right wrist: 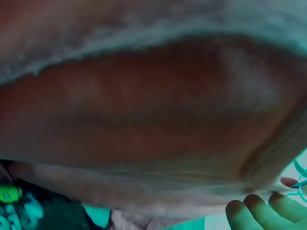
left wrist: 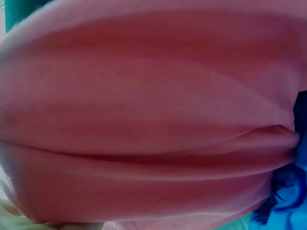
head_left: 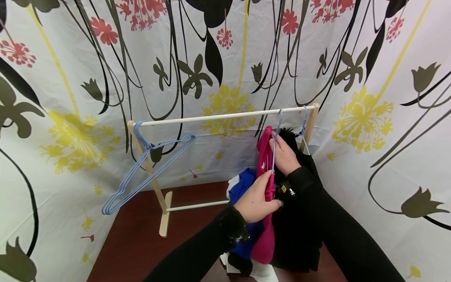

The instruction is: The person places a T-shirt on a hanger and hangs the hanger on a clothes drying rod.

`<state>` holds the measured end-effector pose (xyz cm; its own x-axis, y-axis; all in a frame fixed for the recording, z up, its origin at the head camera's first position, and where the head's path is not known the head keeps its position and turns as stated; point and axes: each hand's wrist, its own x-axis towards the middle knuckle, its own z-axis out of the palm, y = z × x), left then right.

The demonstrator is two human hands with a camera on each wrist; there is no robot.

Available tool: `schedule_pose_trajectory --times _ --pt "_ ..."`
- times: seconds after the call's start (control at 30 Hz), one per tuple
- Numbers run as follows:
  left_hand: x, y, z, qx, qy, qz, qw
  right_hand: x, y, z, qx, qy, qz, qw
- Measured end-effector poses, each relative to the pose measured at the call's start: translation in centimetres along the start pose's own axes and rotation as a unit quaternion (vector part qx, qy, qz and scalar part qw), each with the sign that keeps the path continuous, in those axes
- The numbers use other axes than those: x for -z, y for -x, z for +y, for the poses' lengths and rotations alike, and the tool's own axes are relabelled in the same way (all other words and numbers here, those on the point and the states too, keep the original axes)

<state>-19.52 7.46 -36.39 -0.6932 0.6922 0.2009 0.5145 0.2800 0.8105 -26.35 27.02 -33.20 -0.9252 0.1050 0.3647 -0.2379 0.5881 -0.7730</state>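
Fingers of the left hand (head_left: 258,199) and right hand (head_left: 284,155) grip the pink garment (head_left: 265,244) beside its hanger (head_left: 277,129), near the right end of the rail (head_left: 218,116). A wide gap separates it from the blue hangers (head_left: 150,147) at left; the black garment (head_left: 296,243) borders its right edge.

The widest open way ran beneath the white rail (head_left: 218,117), between the blue hangers (head_left: 150,147) on the left and the pink garment (head_left: 264,243), though the lower bar (head_left: 197,206) crossed it near the tabletop (head_left: 137,227) and the patterned curtain (head_left: 225,58) closed off the back. To the right of the pink garment, the right hand (head_left: 285,154), the black clothing (head_left: 296,235) and the end post (head_left: 309,127) crowded the passage, while the left hand (head_left: 256,199) and bunched blue cloth (head_left: 246,182) obstructed its near left side
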Motion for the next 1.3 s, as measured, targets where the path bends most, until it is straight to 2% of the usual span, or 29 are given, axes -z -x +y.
schedule_pose_trajectory --times 0.17,0.37,0.7,0.87,1.03,1.3 --pt "0.2 -1.6 1.0 -0.019 0.023 -0.005 0.9995 1.3 -1.4 -0.1 0.012 0.033 0.013 0.999" --pt "0.0 -3.5 1.4 -0.018 0.061 -0.001 0.998 2.1 -2.6 0.3 0.009 0.037 0.01 0.999" --pt "-0.5 -5.6 1.1 -0.039 0.083 -0.02 0.9956 3.2 -3.0 1.5 -0.011 0.052 -0.012 0.999" --pt "-1.3 -6.6 0.8 -0.042 0.076 -0.011 0.9961 3.4 -3.2 2.6 -0.019 0.06 -0.018 0.998" --pt "-2.4 -6.9 0.0 -0.048 0.062 -0.004 0.9969 2.9 -2.9 4.6 -0.019 0.053 -0.038 0.998" --pt "-3.0 -5.9 -1.2 -0.011 0.015 -0.003 0.9998 2.0 -2.1 5.7 -0.015 0.035 -0.032 0.999"
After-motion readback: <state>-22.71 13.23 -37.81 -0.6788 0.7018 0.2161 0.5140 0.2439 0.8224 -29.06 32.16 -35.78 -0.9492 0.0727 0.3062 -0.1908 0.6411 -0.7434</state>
